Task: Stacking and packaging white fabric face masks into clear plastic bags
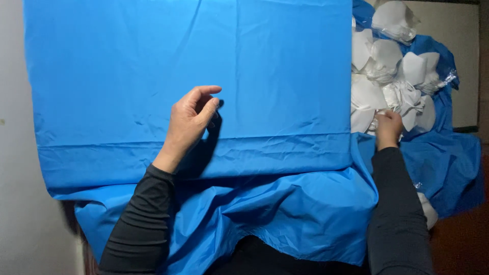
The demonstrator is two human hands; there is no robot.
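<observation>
Creased blue fabric [204, 76] under left hand [189, 122], fingers curled.

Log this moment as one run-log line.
left hand: on blue cloth | right hand: at white cups | cups: piled right

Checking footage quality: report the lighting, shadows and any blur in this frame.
Head view: the blue fabric is evenly lit, with no glare; the left hand casts a dark shadow below it; the right hand at the white pieces looks slightly soft; the lower left corner is blurred.
</observation>
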